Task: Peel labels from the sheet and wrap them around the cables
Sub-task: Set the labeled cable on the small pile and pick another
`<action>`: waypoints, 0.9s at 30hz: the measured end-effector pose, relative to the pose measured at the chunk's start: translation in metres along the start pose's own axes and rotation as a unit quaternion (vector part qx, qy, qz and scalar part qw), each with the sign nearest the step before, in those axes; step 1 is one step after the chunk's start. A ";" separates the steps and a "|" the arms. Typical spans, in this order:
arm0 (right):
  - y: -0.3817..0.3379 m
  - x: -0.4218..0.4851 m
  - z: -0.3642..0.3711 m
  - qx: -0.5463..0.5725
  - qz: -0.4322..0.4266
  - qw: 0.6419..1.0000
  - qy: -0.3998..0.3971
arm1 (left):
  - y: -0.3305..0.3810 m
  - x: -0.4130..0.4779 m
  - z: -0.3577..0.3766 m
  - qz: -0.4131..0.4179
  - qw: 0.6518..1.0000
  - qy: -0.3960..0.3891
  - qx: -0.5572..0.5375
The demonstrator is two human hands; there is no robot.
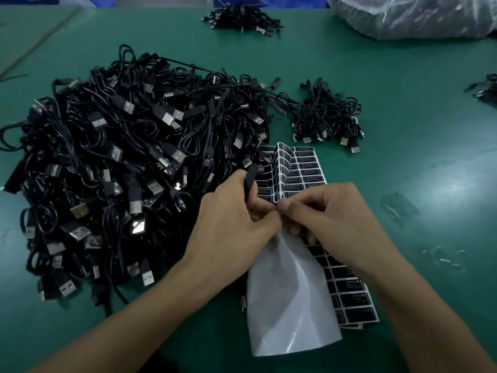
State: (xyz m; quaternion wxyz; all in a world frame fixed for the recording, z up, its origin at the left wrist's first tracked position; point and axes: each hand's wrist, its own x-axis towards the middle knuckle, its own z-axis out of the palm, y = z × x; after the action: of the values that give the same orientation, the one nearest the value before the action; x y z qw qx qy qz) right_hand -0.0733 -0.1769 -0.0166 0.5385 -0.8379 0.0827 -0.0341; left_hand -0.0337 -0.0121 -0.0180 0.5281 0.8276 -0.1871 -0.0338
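Sprawling at the left is the biggest heap (121, 162) of 4 heaps of black USB cables. Just right of it, the left hand (231, 227) curls its fingers round 1 black cable end (251, 175), held upright. Far behind lies a small heap (242, 18). 1 label sheet (304, 170) lies beside the biggest heap, its near end curled up, white underside showing. The right hand (336, 219) pinches the sheet where both thumbs meet, possibly at a label; fingers hide it. A 3rd heap (325, 117) sits beyond the sheet, a 4th heap (485, 87) at the right edge. 1 plastic bag (416, 14) lies far right on the green table (403, 170).
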 end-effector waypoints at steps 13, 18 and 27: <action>-0.006 0.004 0.012 -0.050 0.015 0.995 0.085 | -0.005 0.000 0.001 0.010 1.000 -0.004 -0.018; -0.001 0.006 0.003 0.045 0.068 0.996 0.040 | -0.006 0.000 0.001 0.012 1.000 0.001 -0.013; 0.005 0.007 -0.043 0.009 0.064 0.975 0.210 | 0.007 -0.006 -0.001 0.012 0.995 -0.026 0.091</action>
State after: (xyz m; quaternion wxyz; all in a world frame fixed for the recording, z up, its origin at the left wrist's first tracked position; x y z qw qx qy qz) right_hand -0.0730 -0.2185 -0.0038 0.5175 -0.8000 0.2477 -0.1755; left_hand -0.0407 -0.0121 -0.0126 0.4459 0.8688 -0.2131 -0.0312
